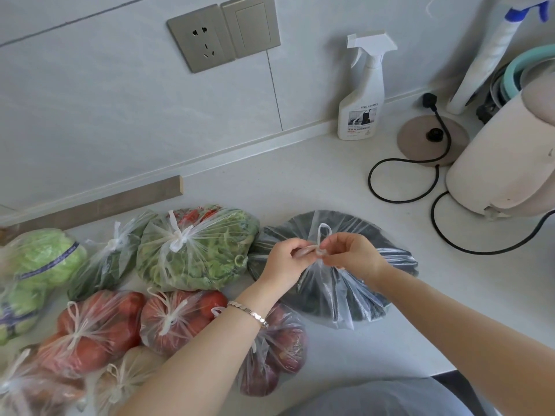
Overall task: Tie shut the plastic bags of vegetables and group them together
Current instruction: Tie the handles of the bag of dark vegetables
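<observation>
Head view of a pale, speckled countertop [270,187] meeting a wall of large light-grey tiles [105,100] along a low raised edge. On the wall are a grey power socket [201,37] and, just beside it, a blank switch plate [250,25]. A white spray bottle [363,94] stands upright against the wall. To its right lies a round kettle base [420,139], its black cord [402,181] looping over the counter, with a cream kettle [504,151] near the right edge. A brown strip [120,202] lies along the wall at left.

The bag of dark vegetables [339,292] rests on the counter at centre, apart from the wall. Above it the left hand [285,259] and right hand [348,253] meet, each pinching the twisted bag handles [319,250] with curled fingers; one loop stands up between them. A bracelet [249,312] circles the left wrist.

To the left, knotted bags lie touching one another: leafy greens [195,250], pale lettuce [39,259], two bags of tomatoes [93,328], and, under the left forearm, red onions [276,355].
</observation>
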The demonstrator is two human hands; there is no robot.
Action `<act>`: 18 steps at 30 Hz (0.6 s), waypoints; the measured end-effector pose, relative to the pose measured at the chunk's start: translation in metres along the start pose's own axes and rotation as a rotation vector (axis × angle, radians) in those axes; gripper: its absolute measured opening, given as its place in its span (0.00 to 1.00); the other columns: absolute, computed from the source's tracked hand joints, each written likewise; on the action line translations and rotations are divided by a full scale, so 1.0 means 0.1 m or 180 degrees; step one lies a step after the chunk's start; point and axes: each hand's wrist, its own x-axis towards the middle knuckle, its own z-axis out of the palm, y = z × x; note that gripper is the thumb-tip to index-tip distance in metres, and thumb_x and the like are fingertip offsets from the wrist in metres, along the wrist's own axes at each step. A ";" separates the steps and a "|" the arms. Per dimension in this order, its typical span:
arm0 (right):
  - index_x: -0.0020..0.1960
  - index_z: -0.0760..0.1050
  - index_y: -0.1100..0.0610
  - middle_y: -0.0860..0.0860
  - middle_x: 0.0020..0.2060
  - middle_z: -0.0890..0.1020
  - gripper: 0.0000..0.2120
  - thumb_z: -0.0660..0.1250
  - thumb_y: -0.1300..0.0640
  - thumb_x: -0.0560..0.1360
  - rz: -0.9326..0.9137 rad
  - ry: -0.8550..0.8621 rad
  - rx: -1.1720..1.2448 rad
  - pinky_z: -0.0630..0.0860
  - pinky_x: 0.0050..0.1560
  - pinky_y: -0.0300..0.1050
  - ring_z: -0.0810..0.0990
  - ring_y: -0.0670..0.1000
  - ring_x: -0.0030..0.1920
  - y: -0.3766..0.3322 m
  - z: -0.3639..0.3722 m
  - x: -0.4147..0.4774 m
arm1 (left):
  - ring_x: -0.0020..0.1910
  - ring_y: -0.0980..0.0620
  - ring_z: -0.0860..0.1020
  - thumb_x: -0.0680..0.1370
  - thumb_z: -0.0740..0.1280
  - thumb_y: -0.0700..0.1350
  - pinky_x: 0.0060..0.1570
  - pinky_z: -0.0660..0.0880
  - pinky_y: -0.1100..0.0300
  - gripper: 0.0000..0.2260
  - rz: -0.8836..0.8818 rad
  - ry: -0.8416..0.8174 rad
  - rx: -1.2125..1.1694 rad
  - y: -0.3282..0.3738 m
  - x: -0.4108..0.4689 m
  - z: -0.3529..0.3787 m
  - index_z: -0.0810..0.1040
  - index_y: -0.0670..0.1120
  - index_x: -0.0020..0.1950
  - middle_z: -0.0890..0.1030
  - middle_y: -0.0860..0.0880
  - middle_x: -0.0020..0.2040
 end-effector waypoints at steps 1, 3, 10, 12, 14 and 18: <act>0.37 0.76 0.56 0.50 0.32 0.78 0.13 0.66 0.74 0.68 -0.0117 0.0084 -0.0163 0.74 0.32 0.31 0.75 0.44 0.30 0.01 0.02 -0.01 | 0.42 0.61 0.77 0.71 0.72 0.45 0.40 0.72 0.76 0.09 0.0105 0.0033 0.0056 -0.02 0.00 0.00 0.79 0.45 0.49 0.79 0.56 0.41; 0.37 0.77 0.55 0.50 0.33 0.79 0.13 0.67 0.73 0.68 -0.0329 0.0250 -0.0345 0.74 0.36 0.35 0.75 0.48 0.34 0.02 0.03 -0.02 | 0.42 0.60 0.77 0.71 0.72 0.42 0.42 0.73 0.74 0.09 0.0445 0.0148 0.0240 -0.04 -0.02 0.01 0.77 0.45 0.50 0.79 0.53 0.43; 0.38 0.75 0.57 0.52 0.31 0.79 0.12 0.68 0.73 0.68 -0.0159 0.0319 0.0227 0.73 0.30 0.29 0.77 0.39 0.25 -0.04 0.00 -0.03 | 0.44 0.58 0.78 0.70 0.72 0.37 0.46 0.75 0.73 0.05 0.1481 0.0694 0.0809 -0.14 -0.02 0.06 0.83 0.41 0.45 0.79 0.44 0.46; 0.38 0.75 0.58 0.52 0.31 0.79 0.11 0.68 0.73 0.68 -0.0112 0.0324 0.0244 0.72 0.28 0.29 0.76 0.38 0.24 -0.05 0.00 -0.04 | 0.45 0.52 0.80 0.70 0.72 0.37 0.45 0.77 0.68 0.04 0.1489 0.0748 0.0843 -0.16 -0.01 0.07 0.83 0.40 0.44 0.79 0.44 0.46; 0.38 0.75 0.57 0.52 0.31 0.79 0.11 0.68 0.73 0.68 -0.0079 0.0330 0.0195 0.71 0.27 0.28 0.76 0.38 0.24 -0.06 0.00 -0.05 | 0.45 0.50 0.79 0.70 0.70 0.41 0.45 0.77 0.63 0.05 0.1579 0.0799 0.0982 -0.17 0.00 0.07 0.83 0.41 0.42 0.80 0.45 0.45; 0.37 0.76 0.55 0.51 0.32 0.80 0.12 0.69 0.71 0.68 -0.0052 0.0356 -0.0048 0.71 0.28 0.27 0.76 0.40 0.27 -0.06 0.00 -0.04 | 0.44 0.51 0.79 0.71 0.66 0.44 0.42 0.78 0.57 0.08 0.1853 0.0973 0.1261 -0.18 -0.02 0.06 0.82 0.42 0.39 0.81 0.46 0.44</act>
